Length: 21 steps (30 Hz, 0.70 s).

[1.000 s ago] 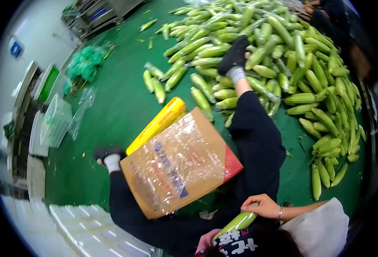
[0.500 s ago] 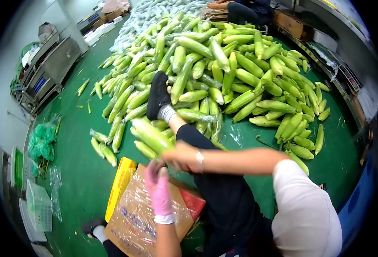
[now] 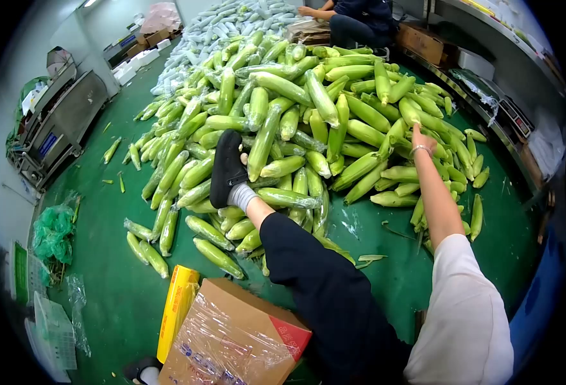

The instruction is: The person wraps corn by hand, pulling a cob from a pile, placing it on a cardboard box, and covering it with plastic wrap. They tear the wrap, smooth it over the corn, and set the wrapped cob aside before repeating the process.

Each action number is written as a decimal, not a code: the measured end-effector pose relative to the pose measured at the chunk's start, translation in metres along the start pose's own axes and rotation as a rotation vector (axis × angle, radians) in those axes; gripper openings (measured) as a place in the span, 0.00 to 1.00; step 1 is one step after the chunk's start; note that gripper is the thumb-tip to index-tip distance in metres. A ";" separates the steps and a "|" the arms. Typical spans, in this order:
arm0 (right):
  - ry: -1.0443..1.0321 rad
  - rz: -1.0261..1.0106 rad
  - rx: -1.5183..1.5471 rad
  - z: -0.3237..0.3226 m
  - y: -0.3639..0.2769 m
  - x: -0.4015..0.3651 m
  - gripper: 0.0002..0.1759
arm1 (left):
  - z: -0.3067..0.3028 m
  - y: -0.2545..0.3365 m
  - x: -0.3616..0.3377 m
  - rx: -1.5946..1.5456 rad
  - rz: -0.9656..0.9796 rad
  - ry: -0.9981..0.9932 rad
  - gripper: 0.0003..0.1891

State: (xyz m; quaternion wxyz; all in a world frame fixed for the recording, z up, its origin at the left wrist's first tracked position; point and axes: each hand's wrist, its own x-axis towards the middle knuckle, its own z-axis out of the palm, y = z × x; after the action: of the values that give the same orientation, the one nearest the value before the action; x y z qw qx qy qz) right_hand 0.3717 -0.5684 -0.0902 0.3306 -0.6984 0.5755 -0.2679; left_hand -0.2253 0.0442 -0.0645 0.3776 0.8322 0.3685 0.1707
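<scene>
My right hand [image 3: 424, 141] reaches out to the right side of a big heap of green corn. Its fingers are closed at the lower tip of an ear of corn [image 3: 410, 113] in its husk; the far fingers are partly hidden. My left hand is out of view. Near my knee lies an ear of corn [image 3: 219, 258], at the front of the heap. A cardboard box [image 3: 231, 314] with clear plastic film across its top stands by my leg, and a yellow box [image 3: 179, 311] leans beside it.
My shoe [image 3: 227, 168] rests against the heap. Film-wrapped pale ears [image 3: 231, 32] are piled behind. Another person [image 3: 360, 22] sits at the back. A metal cart [image 3: 65, 122], green netting [image 3: 53, 234] and a plastic crate [image 3: 55, 327] stand left; a shelf [image 3: 488, 119] runs along the right.
My right hand has moved from above the box out to the heap's right side. The ear held over the box is no longer in my hands. My left hand, gloved in pink, has left view.
</scene>
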 end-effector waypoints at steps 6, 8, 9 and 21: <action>-0.523 0.228 0.466 0.069 0.051 -0.048 0.40 | -0.006 0.045 0.009 -0.159 -0.117 0.021 0.16; -0.768 0.133 0.642 0.029 0.070 -0.111 0.39 | -0.005 -0.008 -0.003 0.025 -0.039 0.154 0.16; -1.071 0.010 0.750 0.017 0.085 -0.133 0.41 | -0.008 -0.036 -0.012 0.163 -0.011 0.201 0.16; -2.142 -1.763 0.515 -0.205 0.147 -0.555 0.42 | -0.024 -0.016 -0.070 0.655 -0.214 0.013 0.33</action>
State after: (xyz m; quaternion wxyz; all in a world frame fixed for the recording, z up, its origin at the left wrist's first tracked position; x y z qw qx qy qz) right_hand 0.0170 -0.0731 -0.0689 0.4445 -0.6072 -0.6353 0.1732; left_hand -0.2935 0.0111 -0.0609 0.1038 0.8648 0.4912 0.0081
